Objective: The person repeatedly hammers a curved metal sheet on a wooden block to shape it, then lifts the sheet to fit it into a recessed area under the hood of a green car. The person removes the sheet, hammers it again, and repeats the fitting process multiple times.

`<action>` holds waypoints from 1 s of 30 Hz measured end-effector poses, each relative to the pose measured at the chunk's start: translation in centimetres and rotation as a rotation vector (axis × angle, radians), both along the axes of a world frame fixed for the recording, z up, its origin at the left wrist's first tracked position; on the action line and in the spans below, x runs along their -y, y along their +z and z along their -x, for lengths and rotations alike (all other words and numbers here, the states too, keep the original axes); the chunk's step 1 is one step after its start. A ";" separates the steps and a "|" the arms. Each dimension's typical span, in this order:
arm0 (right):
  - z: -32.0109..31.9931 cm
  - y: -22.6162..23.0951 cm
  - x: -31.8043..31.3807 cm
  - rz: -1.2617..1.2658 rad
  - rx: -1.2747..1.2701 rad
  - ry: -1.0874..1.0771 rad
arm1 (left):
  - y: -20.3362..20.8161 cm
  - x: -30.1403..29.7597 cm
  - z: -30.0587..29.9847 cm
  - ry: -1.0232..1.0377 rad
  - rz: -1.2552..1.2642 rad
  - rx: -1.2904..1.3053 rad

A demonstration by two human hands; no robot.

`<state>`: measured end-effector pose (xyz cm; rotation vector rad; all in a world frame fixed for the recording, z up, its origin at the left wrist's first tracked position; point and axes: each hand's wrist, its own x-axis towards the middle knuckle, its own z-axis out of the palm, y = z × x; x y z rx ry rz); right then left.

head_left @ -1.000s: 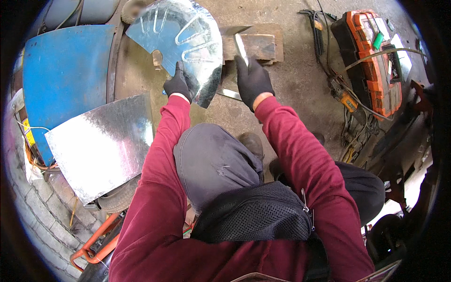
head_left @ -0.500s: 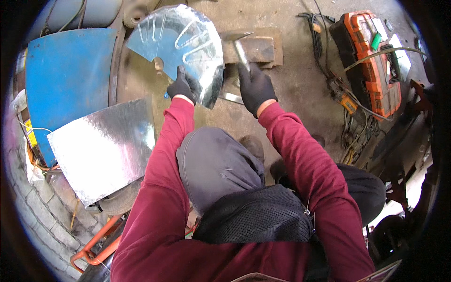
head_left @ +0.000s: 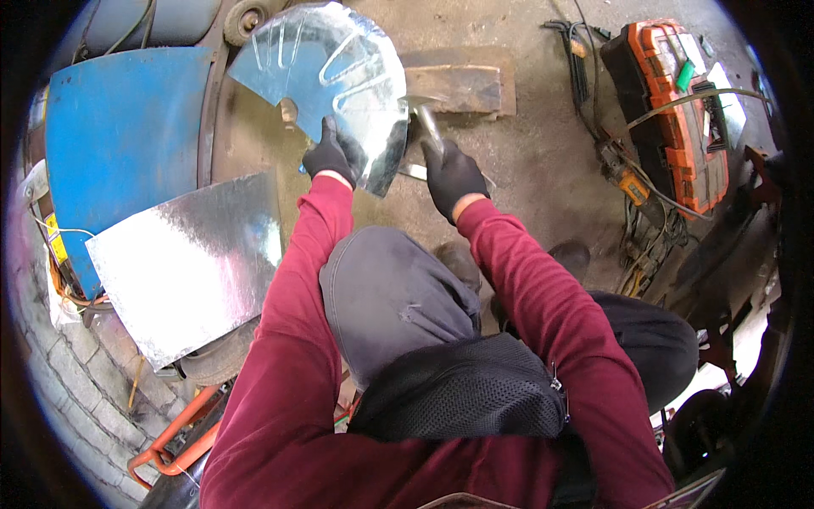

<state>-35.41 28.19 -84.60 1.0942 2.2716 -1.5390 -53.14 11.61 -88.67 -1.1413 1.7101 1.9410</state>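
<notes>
My left hand (head_left: 329,156), in a dark glove, is closed on the lower edge of a shiny fan-shaped metal sheet (head_left: 366,81). Pressed ridges run across the sheet, and a notch is cut at its centre. In my gloved right hand (head_left: 455,176) is a hammer (head_left: 430,125), gripped by its pale handle. The hammer's head is at the sheet's right edge; whether it touches cannot be made out. Beyond the hammer a rusty metal block (head_left: 454,89) lies on a flat plate on the floor. A flat metal strip (head_left: 413,171) shows partly behind my right hand.
A blue panel (head_left: 127,144) and a plain silver sheet (head_left: 191,263) lie at the left. To the right stand an orange and black toolbox (head_left: 678,127) and a corded power tool (head_left: 630,185) among cables. A small wheel (head_left: 246,21) is at the far left. An orange tubular frame (head_left: 174,454) sits lower left.
My right hand has brought the hammer down and left, from over the rusty block to the sheet's right edge. The sheet and my left hand have barely shifted.
</notes>
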 end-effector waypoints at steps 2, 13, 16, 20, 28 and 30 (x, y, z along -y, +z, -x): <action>0.2 0.3 -1.1 0.041 0.056 0.000 | 0.6 0.1 -0.1 0.062 0.032 0.013; -0.5 0.3 -0.1 0.071 -0.116 -0.179 | -0.7 -0.5 0.5 0.107 -0.010 -0.021; -0.3 2.3 0.3 0.058 -0.401 -0.280 | 0.1 -0.3 0.5 0.082 0.045 -0.020; -1.7 -2.3 1.5 -0.047 -0.144 -0.072 | -0.8 2.0 0.4 -0.060 -0.069 0.029; -1.3 -1.7 1.7 -0.005 -0.126 -0.059 | -0.2 1.5 0.6 0.026 -0.032 0.057; -1.3 0.8 0.9 0.039 -0.164 -0.130 | 0.5 1.0 -0.2 0.007 0.038 -0.006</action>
